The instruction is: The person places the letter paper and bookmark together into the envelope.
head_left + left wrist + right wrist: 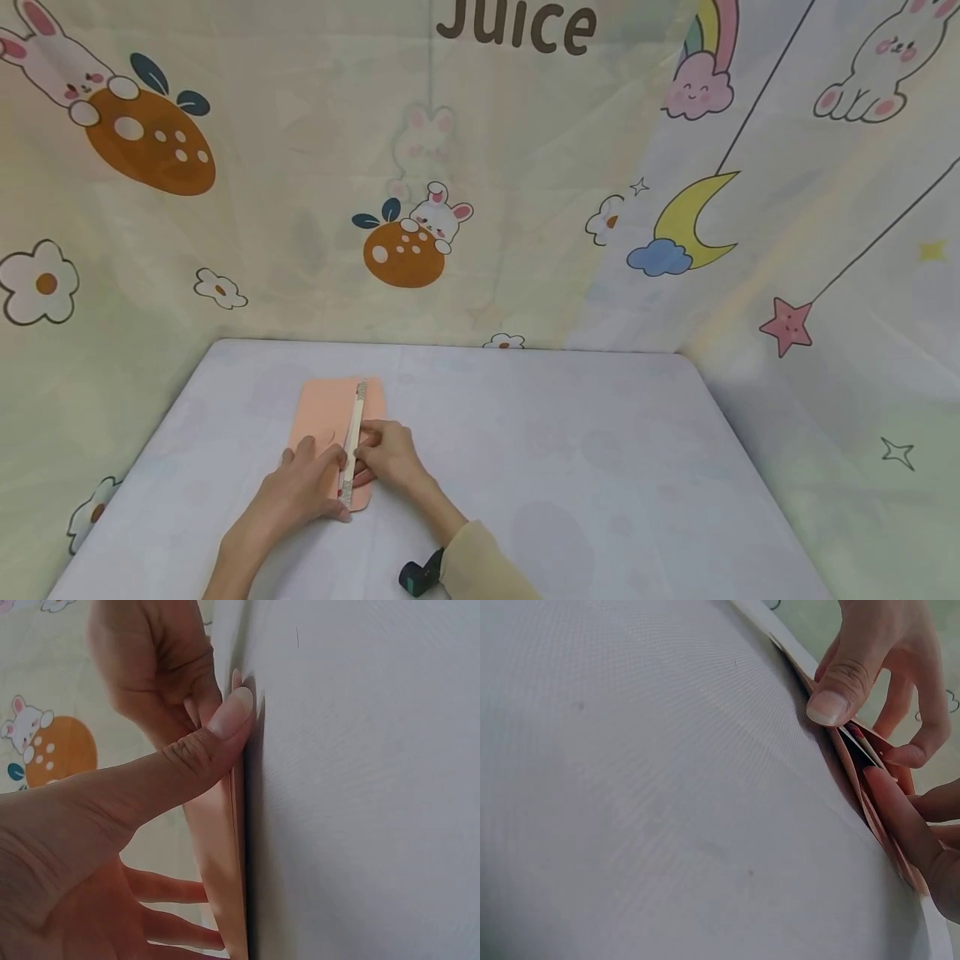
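Note:
A peach booklet (324, 408) with rounded corners lies on the table, with a narrow off-white strip (357, 417), patterned at both ends, running lengthwise along it. My left hand (300, 483) holds the booklet, its fingers spread over the cover and its thumb at the near edge. From the other side, my right hand (392, 457) pinches at the strip and the right-hand flap. In the right wrist view the layers of the booklet (889, 847) part at the near edge, with a dark gap and a bit of red print inside. The right fingertips are partly hidden.
The white table (600, 450) stretches to the right of the booklet. A black device (420, 575) sits at the right wrist by the beige sleeve (487, 567). Printed cloth walls (300, 225) with cartoon rabbits enclose the back and sides of the table.

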Motion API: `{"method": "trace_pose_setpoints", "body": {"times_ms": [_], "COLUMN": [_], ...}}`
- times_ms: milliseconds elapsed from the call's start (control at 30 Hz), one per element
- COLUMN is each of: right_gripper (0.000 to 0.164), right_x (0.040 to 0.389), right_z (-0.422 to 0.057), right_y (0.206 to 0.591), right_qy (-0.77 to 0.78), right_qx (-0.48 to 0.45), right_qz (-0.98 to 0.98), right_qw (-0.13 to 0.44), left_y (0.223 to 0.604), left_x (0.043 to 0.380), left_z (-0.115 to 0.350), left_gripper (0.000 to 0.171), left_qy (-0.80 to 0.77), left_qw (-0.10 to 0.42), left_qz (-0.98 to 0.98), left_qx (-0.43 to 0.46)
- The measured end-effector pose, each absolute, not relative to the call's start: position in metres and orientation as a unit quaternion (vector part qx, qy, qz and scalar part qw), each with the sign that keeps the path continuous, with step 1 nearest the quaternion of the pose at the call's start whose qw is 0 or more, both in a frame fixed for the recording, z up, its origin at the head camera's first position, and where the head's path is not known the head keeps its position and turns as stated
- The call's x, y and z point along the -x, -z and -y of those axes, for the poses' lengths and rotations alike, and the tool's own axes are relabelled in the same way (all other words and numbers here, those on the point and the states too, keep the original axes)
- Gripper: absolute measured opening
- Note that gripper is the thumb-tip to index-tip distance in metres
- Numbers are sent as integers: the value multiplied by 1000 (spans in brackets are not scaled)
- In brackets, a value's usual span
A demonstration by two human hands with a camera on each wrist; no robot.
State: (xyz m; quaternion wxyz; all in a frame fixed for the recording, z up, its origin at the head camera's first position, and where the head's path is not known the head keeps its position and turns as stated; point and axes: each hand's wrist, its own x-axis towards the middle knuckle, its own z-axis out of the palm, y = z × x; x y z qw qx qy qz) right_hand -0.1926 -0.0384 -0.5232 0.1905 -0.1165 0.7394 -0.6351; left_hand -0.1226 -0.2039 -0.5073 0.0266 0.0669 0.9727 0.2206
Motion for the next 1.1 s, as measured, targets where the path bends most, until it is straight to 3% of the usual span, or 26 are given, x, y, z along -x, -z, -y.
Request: {"method": "trace_pose_setpoints", "body": {"times_ms": [667, 733, 933, 1100], "right_gripper": [49, 42, 24, 25], "right_x": [192, 192, 193, 190], "right_z": [46, 46, 42, 39], "right_y": [515, 516, 517, 517], "right_qy": [623, 602, 421, 319], "right_qx": [77, 97, 235, 310], "right_qz": [-741, -764, -874, -895], "right_qw": [236, 211, 60, 27], "left_y": [503, 504, 504, 505], "left_x": [123, 122, 123, 123], "left_z": [201, 201, 200, 201], "left_gripper": [70, 69, 78, 98], "left_qy": [-217, -213, -199, -199], "left_qw": [33, 31, 28, 45], "left_qz": [-974, -974, -977, -977], "left_qx": [-65, -66, -67, -57]}}
